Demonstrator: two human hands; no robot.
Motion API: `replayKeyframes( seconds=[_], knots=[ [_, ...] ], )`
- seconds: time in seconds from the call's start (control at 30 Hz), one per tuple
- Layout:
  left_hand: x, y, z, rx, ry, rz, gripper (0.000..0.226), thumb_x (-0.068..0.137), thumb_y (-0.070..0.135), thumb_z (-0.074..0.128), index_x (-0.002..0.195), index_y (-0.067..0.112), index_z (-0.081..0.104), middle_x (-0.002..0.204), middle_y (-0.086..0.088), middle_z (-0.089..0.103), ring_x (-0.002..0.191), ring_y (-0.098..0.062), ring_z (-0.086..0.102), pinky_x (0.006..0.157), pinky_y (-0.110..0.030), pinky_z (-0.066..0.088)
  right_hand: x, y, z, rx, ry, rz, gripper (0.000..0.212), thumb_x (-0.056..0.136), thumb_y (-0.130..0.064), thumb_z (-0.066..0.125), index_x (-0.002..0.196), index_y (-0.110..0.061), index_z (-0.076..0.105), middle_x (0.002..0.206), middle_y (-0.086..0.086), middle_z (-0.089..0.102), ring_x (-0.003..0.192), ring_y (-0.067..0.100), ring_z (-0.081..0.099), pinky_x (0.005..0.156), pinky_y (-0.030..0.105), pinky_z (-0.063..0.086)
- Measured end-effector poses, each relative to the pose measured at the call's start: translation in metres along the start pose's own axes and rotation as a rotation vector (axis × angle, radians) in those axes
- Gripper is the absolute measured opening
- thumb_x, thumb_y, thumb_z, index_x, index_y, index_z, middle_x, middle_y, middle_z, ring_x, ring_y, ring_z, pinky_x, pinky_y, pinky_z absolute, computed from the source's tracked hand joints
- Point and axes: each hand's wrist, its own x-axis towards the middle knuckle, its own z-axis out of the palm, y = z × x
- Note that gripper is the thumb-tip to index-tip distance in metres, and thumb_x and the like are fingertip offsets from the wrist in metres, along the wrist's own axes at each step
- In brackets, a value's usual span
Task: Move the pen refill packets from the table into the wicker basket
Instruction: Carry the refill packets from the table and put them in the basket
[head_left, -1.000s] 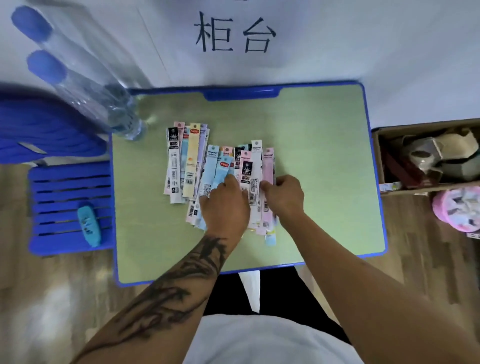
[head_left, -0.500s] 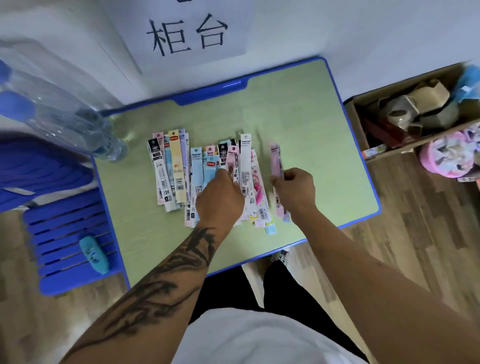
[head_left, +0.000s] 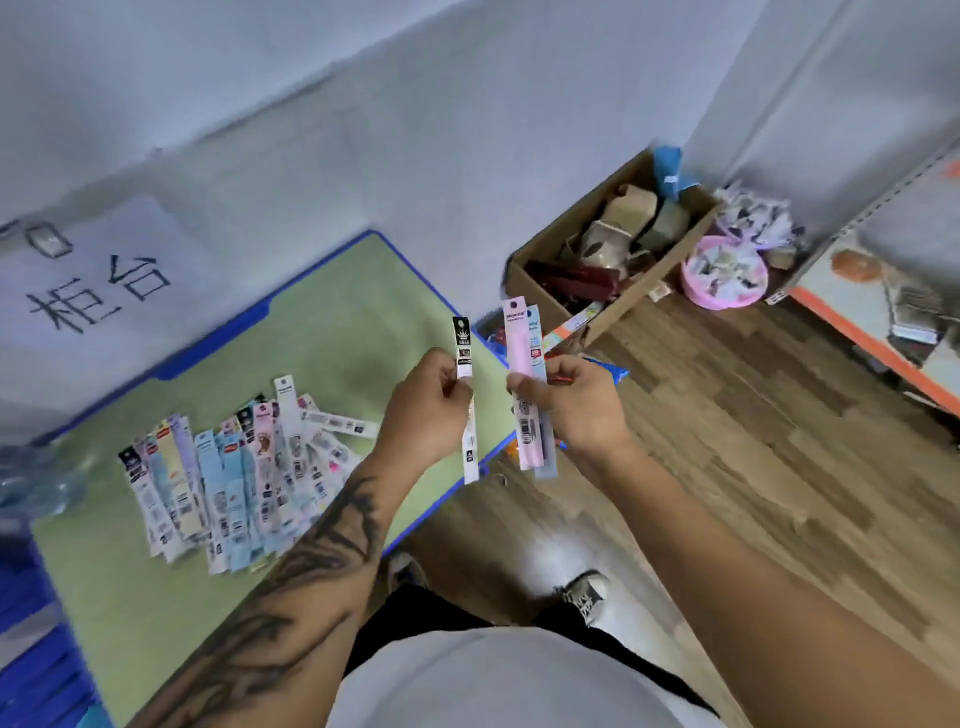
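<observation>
Pinching a black-and-white refill packet (head_left: 466, 410), the left hand (head_left: 428, 410) hovers beside the right hand (head_left: 576, 410), which grips pink and blue packets (head_left: 527, 395), while the remaining packets (head_left: 234, 483) lie on the green table (head_left: 332, 322) at left.

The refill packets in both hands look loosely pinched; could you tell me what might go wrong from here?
1. The right hand pinches a pink packet and a blue packet together; one could slide out onto the wooden floor.
2. The left hand grips the white packet only near its top.
3. No wicker basket is in view.
</observation>
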Motion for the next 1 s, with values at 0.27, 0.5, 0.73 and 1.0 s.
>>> replayKeyframes(
  seconds=[0.27,0.5,0.73,1.0],
  knots=[
    [-0.031,0.174,0.160,-0.426,-0.261,0.075,0.008,0.102,0.012,0.060,0.097,0.015,0.065,0.092,-0.007,0.077,0.086,-0.025,0.075,0.077,-0.042,0.064,-0.025,-0.004,-0.212,0.251,0.228,-0.101,0.026,0.085,-0.016,0.084,0.089,0.003,0.067,0.084,0.020,0.076,0.066,0.020,0.068,0.057,0.028,0.054],
    [-0.048,0.266,0.279,-0.538,-0.458,-0.074,0.017,0.103,0.013,0.058,0.101,0.018,0.074,0.101,-0.013,0.079,0.100,-0.037,0.074,0.093,-0.060,0.058,-0.029,0.021,-0.343,0.412,0.332,-0.127,0.030,0.088,-0.013,0.081,0.098,0.010,0.065,0.096,0.026,0.075,0.076,0.030,0.070,0.071,0.041,0.058],
    [-0.013,0.348,0.389,-0.483,-0.644,-0.056,0.018,0.101,0.012,0.060,0.093,0.016,0.076,0.098,-0.015,0.078,0.095,-0.036,0.075,0.092,-0.058,0.058,0.010,0.030,-0.442,0.576,0.465,-0.129,0.022,0.087,-0.008,0.080,0.095,0.008,0.068,0.100,0.033,0.073,0.080,0.032,0.069,0.072,0.039,0.059],
    [0.080,0.461,0.512,-0.584,-0.774,-0.116,0.009,0.100,0.008,0.062,0.098,0.011,0.071,0.107,-0.020,0.075,0.096,-0.031,0.071,0.098,-0.055,0.056,0.105,-0.022,-0.574,0.487,0.663,-0.113,0.019,0.086,-0.011,0.083,0.089,0.001,0.068,0.090,0.023,0.075,0.079,0.031,0.069,0.078,0.048,0.058]
  ],
)
